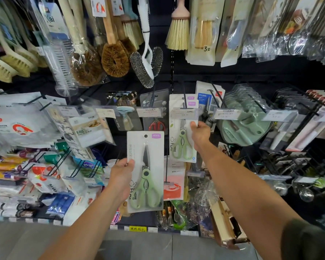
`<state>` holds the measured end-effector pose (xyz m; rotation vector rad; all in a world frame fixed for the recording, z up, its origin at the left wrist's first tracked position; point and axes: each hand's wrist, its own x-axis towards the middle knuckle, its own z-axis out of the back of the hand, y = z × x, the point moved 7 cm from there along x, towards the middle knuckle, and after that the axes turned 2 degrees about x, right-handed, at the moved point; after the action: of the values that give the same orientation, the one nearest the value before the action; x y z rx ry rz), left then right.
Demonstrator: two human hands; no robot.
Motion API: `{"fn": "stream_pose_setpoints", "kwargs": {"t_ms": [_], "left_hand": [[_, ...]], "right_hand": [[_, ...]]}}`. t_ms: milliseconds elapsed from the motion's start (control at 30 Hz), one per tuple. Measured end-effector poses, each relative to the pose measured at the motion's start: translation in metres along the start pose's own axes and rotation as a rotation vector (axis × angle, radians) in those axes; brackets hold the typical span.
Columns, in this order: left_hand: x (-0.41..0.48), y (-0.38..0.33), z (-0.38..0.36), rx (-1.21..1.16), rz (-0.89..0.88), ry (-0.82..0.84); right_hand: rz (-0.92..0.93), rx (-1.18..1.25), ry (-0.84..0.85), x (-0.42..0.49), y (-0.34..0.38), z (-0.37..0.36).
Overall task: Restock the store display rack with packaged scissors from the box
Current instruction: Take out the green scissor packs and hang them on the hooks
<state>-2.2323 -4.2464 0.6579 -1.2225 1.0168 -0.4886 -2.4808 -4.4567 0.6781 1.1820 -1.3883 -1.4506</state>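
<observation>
Head: upright scissors pack, blades up, pinched in left hand; right hand seemingly gripping hung pack.

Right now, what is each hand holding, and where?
Left hand: loose scissors pack, left edge. Right hand: hanging scissors pack, right edge.

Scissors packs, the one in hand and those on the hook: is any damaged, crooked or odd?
Nothing stands out. The pack in the left hand looks whole and about upright; the hanging pack that the right hand holds by its edge hangs nearly straight on its hook.
</observation>
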Motion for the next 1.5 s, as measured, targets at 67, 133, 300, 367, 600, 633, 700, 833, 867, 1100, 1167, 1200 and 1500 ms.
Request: {"fn": "stream_pose_setpoints", "kwargs": {"t_ms": [67,133,300,367,600,633,700,833,867,1100,1167,1200,1500], "left_hand": [[0.003,0.002,-0.005,0.015,0.032,-0.003],[0.005,0.002,-0.009,0.027,0.048,0.004],[0.01,0.005,-0.025,0.063,0.083,0.023],[0.011,0.007,-0.033,0.078,0.097,0.039],[0.01,0.006,-0.062,0.077,0.24,0.12],[0.01,0.004,-0.066,0.097,0.246,0.13],[0.015,0.0,-0.075,0.172,0.216,0.144],[0.033,-0.006,-0.094,0.235,0.103,0.161],[0.038,-0.008,-0.1,0.239,0.076,0.176],[0.042,-0.034,-0.129,0.198,-0.001,0.26],[0.039,-0.038,-0.13,0.193,-0.017,0.263],[0.037,-0.038,-0.128,0.193,-0.027,0.259],[0.029,-0.031,-0.126,0.159,-0.06,0.27]], "right_hand": [[-0.014,-0.007,0.002,0.008,0.001,-0.004],[-0.027,0.002,-0.014,0.015,0.003,-0.005],[-0.091,0.085,0.037,0.034,0.004,-0.006],[-0.036,-0.348,0.008,0.036,0.004,-0.005],[-0.128,-0.095,0.119,0.023,0.005,0.004],[-0.13,-0.138,0.174,0.02,0.0,0.007],[-0.115,-0.24,0.201,0.014,-0.006,0.021],[-0.087,-0.321,0.167,-0.004,-0.018,0.058],[-0.075,-0.366,0.174,-0.009,-0.021,0.066],[-0.055,-0.856,0.337,-0.05,-0.064,0.117],[-0.058,-0.919,0.381,-0.06,-0.073,0.124],[-0.054,-0.952,0.401,-0.065,-0.077,0.126],[-0.088,-1.442,0.634,-0.121,-0.137,0.136]]}}
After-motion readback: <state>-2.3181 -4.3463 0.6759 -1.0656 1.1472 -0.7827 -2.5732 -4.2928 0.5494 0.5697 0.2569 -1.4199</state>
